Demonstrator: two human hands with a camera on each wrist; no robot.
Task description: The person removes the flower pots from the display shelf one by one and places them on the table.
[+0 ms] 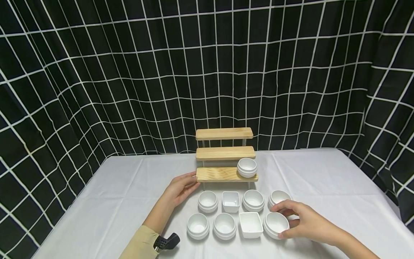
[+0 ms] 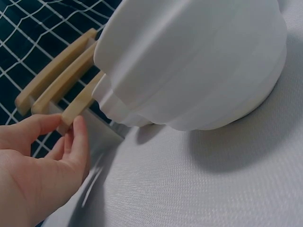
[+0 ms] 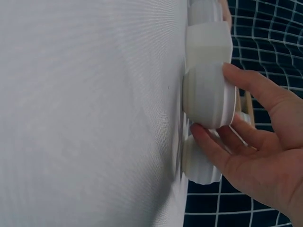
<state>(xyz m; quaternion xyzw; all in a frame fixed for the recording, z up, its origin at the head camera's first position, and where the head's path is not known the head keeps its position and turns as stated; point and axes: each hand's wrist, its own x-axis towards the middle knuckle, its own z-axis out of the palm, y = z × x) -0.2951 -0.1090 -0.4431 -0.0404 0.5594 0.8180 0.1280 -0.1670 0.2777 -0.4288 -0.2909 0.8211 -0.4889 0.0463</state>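
My left hand point(image 1: 182, 187) is at the left end of a three-tier wooden shelf stand point(image 1: 216, 175). In the left wrist view its thumb and fingers pinch the end of the lowest board point(image 2: 78, 105). One round white bowl point(image 1: 247, 168) sits at the right end of that board. My right hand point(image 1: 299, 220) grips a round white bowl point(image 1: 276, 225) at the right of the front row, thumb on one side and fingers on the other, as the right wrist view also shows. Just behind it stands another round bowl point(image 1: 279, 198), partly covered by the fingers.
In front of the stand are two rows of white dishes, among them a small square dish point(image 1: 231, 202), a larger square dish point(image 1: 251, 225) and several round bowls point(image 1: 224, 226). A white cloth point(image 1: 129, 201) covers the table; a black gridded curtain point(image 1: 161, 72) hangs behind.
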